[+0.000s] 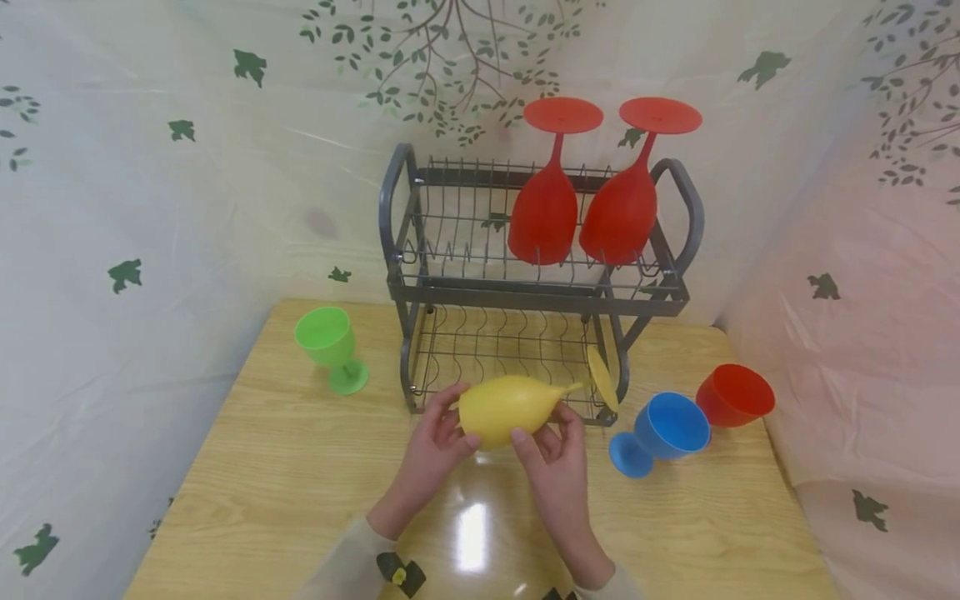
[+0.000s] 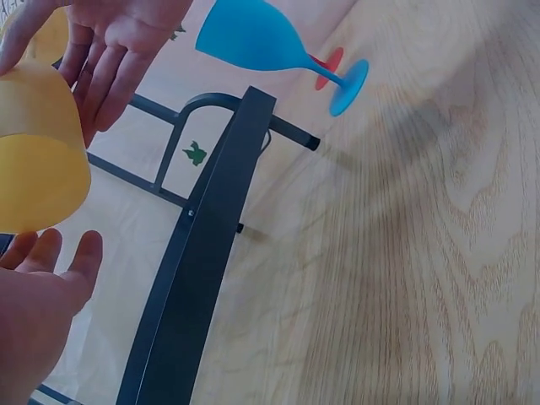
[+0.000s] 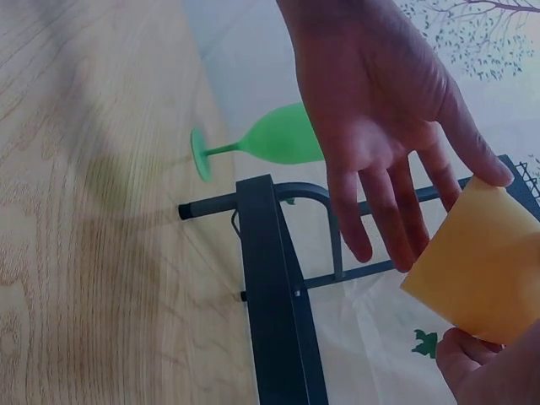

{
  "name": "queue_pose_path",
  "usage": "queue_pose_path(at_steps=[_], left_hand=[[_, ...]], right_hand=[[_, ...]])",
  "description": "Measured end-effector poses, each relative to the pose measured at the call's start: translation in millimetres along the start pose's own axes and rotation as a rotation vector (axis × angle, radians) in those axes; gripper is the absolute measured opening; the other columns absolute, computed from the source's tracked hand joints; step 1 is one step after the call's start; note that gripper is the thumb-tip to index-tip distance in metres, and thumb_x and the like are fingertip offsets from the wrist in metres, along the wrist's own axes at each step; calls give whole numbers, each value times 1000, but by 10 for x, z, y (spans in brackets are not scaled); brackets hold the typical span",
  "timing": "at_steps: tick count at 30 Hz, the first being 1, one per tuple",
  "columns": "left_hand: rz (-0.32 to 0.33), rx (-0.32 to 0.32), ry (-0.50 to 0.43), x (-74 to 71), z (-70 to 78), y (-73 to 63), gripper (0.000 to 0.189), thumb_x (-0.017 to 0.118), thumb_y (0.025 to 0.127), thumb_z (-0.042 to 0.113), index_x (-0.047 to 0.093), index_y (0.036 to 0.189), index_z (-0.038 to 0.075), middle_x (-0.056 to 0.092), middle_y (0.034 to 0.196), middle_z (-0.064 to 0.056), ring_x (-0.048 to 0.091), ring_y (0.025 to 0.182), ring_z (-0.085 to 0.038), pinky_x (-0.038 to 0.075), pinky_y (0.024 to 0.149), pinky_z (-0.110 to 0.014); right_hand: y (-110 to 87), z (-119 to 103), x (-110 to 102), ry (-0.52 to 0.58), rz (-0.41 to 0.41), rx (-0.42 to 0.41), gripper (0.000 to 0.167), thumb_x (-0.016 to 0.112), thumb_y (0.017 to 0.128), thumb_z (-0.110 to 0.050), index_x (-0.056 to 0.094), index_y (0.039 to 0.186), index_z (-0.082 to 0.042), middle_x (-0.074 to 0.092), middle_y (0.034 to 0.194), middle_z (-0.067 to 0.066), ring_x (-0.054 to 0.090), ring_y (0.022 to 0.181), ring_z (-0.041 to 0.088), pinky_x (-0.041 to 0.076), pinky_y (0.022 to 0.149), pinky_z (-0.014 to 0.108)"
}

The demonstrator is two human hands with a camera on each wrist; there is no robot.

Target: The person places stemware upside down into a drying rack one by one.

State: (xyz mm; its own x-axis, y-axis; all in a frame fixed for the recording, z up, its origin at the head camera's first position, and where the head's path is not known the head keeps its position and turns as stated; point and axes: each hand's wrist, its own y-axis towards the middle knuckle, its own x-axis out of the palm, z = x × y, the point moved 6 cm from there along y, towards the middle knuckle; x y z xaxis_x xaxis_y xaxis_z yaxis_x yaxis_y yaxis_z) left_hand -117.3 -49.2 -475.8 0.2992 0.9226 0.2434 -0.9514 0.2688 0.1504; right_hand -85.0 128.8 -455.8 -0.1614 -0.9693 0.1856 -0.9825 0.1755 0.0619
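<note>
A yellow plastic goblet (image 1: 510,408) lies sideways in the air between both hands, in front of the dish rack's lower tier. Its mouth points left and its round foot (image 1: 602,379) points right. My left hand (image 1: 433,446) holds the mouth end, thumb at the lower rim and fingers round the far side. With the thumb on the front of the bowl and fingers beneath, my right hand (image 1: 558,475) grips it near the stem. In the left wrist view, the goblet's bowl (image 2: 42,152) shows between the two hands.
Two red goblets (image 1: 543,217) stand upside down on the upper tier of the dark two-tier dish rack (image 1: 525,293). A green goblet (image 1: 326,337) stands left of the rack. Blue (image 1: 672,427) and red (image 1: 735,396) goblets stand to the right on the wooden table (image 1: 300,500).
</note>
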Motion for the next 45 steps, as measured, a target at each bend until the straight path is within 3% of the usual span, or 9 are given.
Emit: queue_pose_path(at_steps=[6, 12, 18, 22, 27, 30, 34, 40, 45], left_hand=[[-6, -18, 60, -6, -47, -8, 74, 75, 91, 2, 36, 154, 1, 37, 161, -20, 44, 144, -40, 47, 110, -36], [-65, -49, 98, 13, -74, -22, 75, 77, 92, 9, 36, 156, 5, 41, 161, -15, 44, 145, -35, 47, 110, -36], [-108, -6, 170, 11, -64, -32, 79, 76, 94, 13, 32, 160, 6, 34, 166, -13, 36, 151, -31, 40, 116, -37], [-86, 13, 267, -10, -51, -43, 81, 75, 94, 9, 31, 162, 10, 31, 167, -11, 34, 151, -34, 35, 119, -39], [-7, 77, 500, -69, -10, -73, 74, 70, 97, 12, 35, 162, 15, 34, 167, -8, 39, 148, -34, 35, 119, -49], [45, 162, 660, -105, 82, -102, 72, 69, 96, 13, 37, 161, 14, 37, 165, -6, 38, 149, -33, 33, 119, -56], [67, 343, 821, -138, 272, -133, 73, 69, 91, 12, 38, 158, 3, 39, 163, -13, 36, 149, -35, 30, 122, -52], [84, 652, 923, -209, 600, -91, 69, 62, 91, 16, 40, 151, -10, 40, 158, -27, 34, 150, -36, 24, 126, -37], [164, 826, 1007, -261, 865, 9, 66, 55, 100, 31, 42, 146, -15, 40, 156, -31, 36, 148, -42, 28, 125, -45]], right_hand=[[11, 13, -24, 7, 12, 25, 66, 73, 91, 2, 36, 146, 1, 55, 143, 22, 58, 132, 32, 54, 102, 35], [36, 12, -63, -13, 11, 43, 71, 74, 89, 4, 35, 148, -2, 56, 137, 21, 54, 135, 35, 52, 104, 32], [53, 21, -125, -76, -2, 28, 76, 75, 89, 2, 33, 152, -3, 48, 147, 18, 50, 138, 35, 52, 103, 30], [65, 34, -172, -99, -11, 21, 77, 75, 89, 3, 33, 153, -3, 42, 152, 17, 48, 139, 36, 53, 102, 30], [68, 15, -221, -120, -12, 3, 79, 75, 89, 3, 31, 154, -3, 39, 153, 15, 46, 139, 34, 51, 102, 25], [62, -1, -243, -133, -11, -9, 79, 76, 88, 3, 31, 154, -2, 38, 154, 14, 44, 140, 33, 50, 103, 24], [56, -24, -267, -145, -12, -33, 79, 76, 88, 4, 31, 153, 0, 37, 154, 14, 43, 140, 33, 49, 104, 24], [54, -52, -301, -182, -6, -64, 78, 76, 87, 5, 33, 152, 1, 37, 154, 13, 43, 140, 33, 47, 105, 20], [58, -79, -319, -193, 2, -120, 76, 76, 86, 8, 36, 150, 2, 40, 151, 10, 44, 139, 30, 43, 109, 19]])
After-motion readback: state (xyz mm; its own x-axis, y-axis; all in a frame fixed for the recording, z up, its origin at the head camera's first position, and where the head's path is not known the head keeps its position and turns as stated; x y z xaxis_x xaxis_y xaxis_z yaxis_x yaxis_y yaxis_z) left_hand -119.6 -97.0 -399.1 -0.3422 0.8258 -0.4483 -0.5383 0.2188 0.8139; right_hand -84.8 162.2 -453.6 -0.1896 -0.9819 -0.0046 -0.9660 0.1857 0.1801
